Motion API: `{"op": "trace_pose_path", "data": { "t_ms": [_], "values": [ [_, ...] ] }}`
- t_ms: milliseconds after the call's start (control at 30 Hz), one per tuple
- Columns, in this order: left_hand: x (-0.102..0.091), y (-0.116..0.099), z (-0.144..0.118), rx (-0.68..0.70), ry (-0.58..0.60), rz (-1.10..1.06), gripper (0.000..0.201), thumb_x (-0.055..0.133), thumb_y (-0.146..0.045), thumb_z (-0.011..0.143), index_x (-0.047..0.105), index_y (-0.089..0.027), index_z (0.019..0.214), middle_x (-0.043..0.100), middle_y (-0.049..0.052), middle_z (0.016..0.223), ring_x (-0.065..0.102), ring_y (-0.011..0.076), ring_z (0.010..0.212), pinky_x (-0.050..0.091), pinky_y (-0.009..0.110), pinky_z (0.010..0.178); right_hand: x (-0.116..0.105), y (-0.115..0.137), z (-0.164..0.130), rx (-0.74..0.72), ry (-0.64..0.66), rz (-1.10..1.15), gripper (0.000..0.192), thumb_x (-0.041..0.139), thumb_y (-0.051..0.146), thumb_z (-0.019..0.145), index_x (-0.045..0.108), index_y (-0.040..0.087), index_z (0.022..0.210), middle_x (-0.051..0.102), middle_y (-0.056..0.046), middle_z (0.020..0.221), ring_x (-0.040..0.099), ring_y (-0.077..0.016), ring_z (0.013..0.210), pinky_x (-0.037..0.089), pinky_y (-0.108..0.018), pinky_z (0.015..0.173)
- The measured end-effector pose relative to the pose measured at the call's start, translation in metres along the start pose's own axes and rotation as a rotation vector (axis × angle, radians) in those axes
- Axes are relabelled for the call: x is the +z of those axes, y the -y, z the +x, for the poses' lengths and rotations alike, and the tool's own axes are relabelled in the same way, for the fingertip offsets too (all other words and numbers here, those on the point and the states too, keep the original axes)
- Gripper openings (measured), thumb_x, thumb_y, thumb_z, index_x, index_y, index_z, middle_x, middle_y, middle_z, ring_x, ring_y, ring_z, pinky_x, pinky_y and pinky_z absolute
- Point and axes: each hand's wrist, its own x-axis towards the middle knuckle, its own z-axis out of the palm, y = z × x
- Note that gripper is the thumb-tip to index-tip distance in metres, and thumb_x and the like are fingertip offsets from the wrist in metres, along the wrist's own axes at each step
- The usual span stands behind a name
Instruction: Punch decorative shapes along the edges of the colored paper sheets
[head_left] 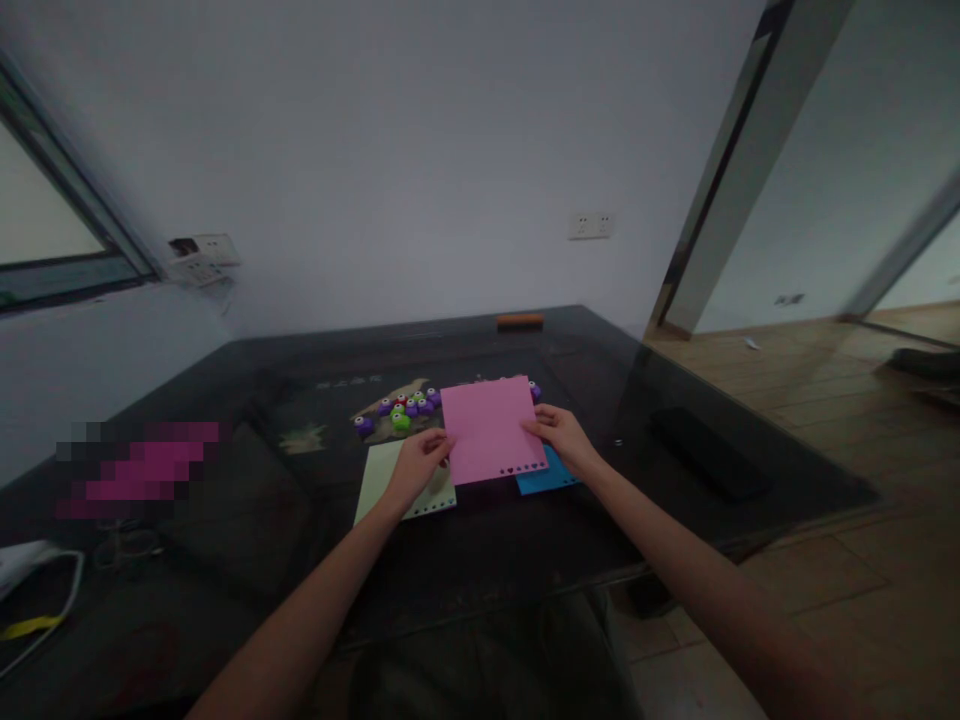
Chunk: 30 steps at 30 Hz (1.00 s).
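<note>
A pink sheet of paper (491, 430) is held up over the dark table, with a row of punched heart shapes along its lower edge. My left hand (420, 462) pinches its left edge. On the opposite edge, my right hand (562, 437) grips the sheet between thumb and fingers. Beneath my left hand lies a pale yellow-green sheet (381, 470), also punched along its bottom. A blue sheet (544, 480) shows partly under the pink one near my right hand. Behind the papers sit several small purple, green and red punches (401, 422), some of them hidden by the pink sheet.
The black table (480, 570) stands against a white wall. An orange-brown bar (520, 321) lies at its back edge. Toward the right rests a long black object (705, 452). On the left are a blurred-out magenta item (150, 470) and a pale looped cord (71, 590).
</note>
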Motion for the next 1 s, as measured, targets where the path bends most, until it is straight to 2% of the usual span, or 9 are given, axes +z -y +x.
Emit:
{"op": "trace_pose_path", "data": {
  "t_ms": [100, 167, 267, 367, 533, 633, 700, 833, 1000],
  "values": [
    [0.003, 0.001, -0.001, 0.027, -0.022, 0.006, 0.028, 0.061, -0.039, 0.071, 0.062, -0.014, 0.082, 0.063, 0.002, 0.064, 0.057, 0.0140, 0.057, 0.045, 0.025, 0.054, -0.002, 0.001, 0.001, 0.012, -0.029, 0.012, 0.031, 0.077, 0.035, 0.058, 0.066, 0.017, 0.080, 0.070, -0.005, 0.078, 0.064, -0.0173, 0.068, 0.050, -0.030, 0.068],
    [0.006, 0.001, -0.001, 0.046, -0.050, -0.014, 0.036, 0.060, -0.037, 0.073, 0.059, -0.013, 0.099, 0.063, 0.000, 0.064, 0.058, 0.0139, 0.057, 0.046, 0.024, 0.054, -0.004, 0.002, 0.002, 0.035, -0.037, 0.029, 0.029, 0.077, 0.034, 0.058, 0.066, 0.016, 0.078, 0.070, -0.005, 0.076, 0.063, -0.0163, 0.066, 0.049, -0.029, 0.065],
    [0.011, 0.001, -0.002, 0.083, -0.084, -0.046, 0.056, 0.059, -0.033, 0.076, 0.043, -0.014, 0.126, 0.062, -0.002, 0.065, 0.060, 0.0140, 0.059, 0.048, 0.024, 0.057, -0.008, 0.004, 0.002, 0.038, -0.048, 0.028, 0.029, 0.077, 0.034, 0.059, 0.066, 0.016, 0.077, 0.069, -0.005, 0.076, 0.062, -0.0152, 0.064, 0.048, -0.028, 0.062],
    [0.016, -0.001, -0.004, 0.133, -0.117, -0.029, 0.063, 0.058, -0.032, 0.077, 0.034, -0.017, 0.134, 0.063, -0.001, 0.069, 0.061, 0.0140, 0.063, 0.049, 0.025, 0.062, -0.012, 0.005, 0.002, 0.013, -0.080, -0.005, 0.030, 0.077, 0.034, 0.058, 0.065, 0.016, 0.079, 0.067, -0.003, 0.071, 0.060, -0.0138, 0.061, 0.047, -0.027, 0.060],
    [0.024, -0.011, 0.001, 0.207, -0.086, 0.026, 0.052, 0.057, -0.029, 0.079, 0.042, -0.019, 0.128, 0.063, -0.001, 0.072, 0.061, 0.0134, 0.066, 0.048, 0.024, 0.064, -0.028, 0.007, 0.005, -0.020, -0.147, -0.048, 0.033, 0.077, 0.029, 0.057, 0.064, 0.017, 0.084, 0.063, 0.001, 0.068, 0.058, -0.0126, 0.061, 0.047, -0.026, 0.061],
    [0.035, -0.018, 0.010, 0.206, -0.072, 0.083, 0.030, 0.056, -0.029, 0.079, 0.058, -0.016, 0.106, 0.063, 0.001, 0.070, 0.061, 0.0138, 0.064, 0.046, 0.023, 0.059, -0.043, 0.009, 0.009, -0.024, -0.166, -0.090, 0.034, 0.075, 0.028, 0.057, 0.064, 0.017, 0.087, 0.064, 0.000, 0.069, 0.058, -0.0133, 0.060, 0.047, -0.027, 0.060],
    [0.046, -0.019, 0.018, 0.188, -0.073, 0.108, 0.018, 0.056, -0.028, 0.078, 0.062, -0.015, 0.089, 0.064, 0.002, 0.069, 0.061, 0.0145, 0.064, 0.045, 0.023, 0.058, -0.054, 0.010, 0.012, -0.021, -0.178, -0.124, 0.032, 0.073, 0.028, 0.059, 0.064, 0.016, 0.087, 0.065, -0.002, 0.069, 0.058, -0.0140, 0.059, 0.047, -0.027, 0.058],
    [0.070, -0.014, 0.028, 0.167, -0.006, 0.203, 0.011, 0.054, -0.023, 0.078, 0.063, -0.016, 0.081, 0.063, 0.000, 0.063, 0.059, 0.0133, 0.057, 0.043, 0.022, 0.055, -0.074, 0.018, 0.012, 0.010, -0.159, -0.307, 0.027, 0.070, 0.023, 0.064, 0.065, 0.013, 0.088, 0.068, -0.005, 0.075, 0.060, -0.0146, 0.063, 0.046, -0.026, 0.058],
    [0.088, -0.004, 0.028, 0.131, -0.005, 0.288, 0.009, 0.056, -0.020, 0.077, 0.055, -0.019, 0.086, 0.061, -0.004, 0.058, 0.059, 0.0117, 0.054, 0.041, 0.021, 0.056, -0.088, 0.028, 0.007, 0.073, -0.121, -0.539, 0.016, 0.066, 0.018, 0.069, 0.067, 0.011, 0.083, 0.070, -0.008, 0.080, 0.061, -0.0151, 0.070, 0.045, -0.024, 0.062]
  ]
}}
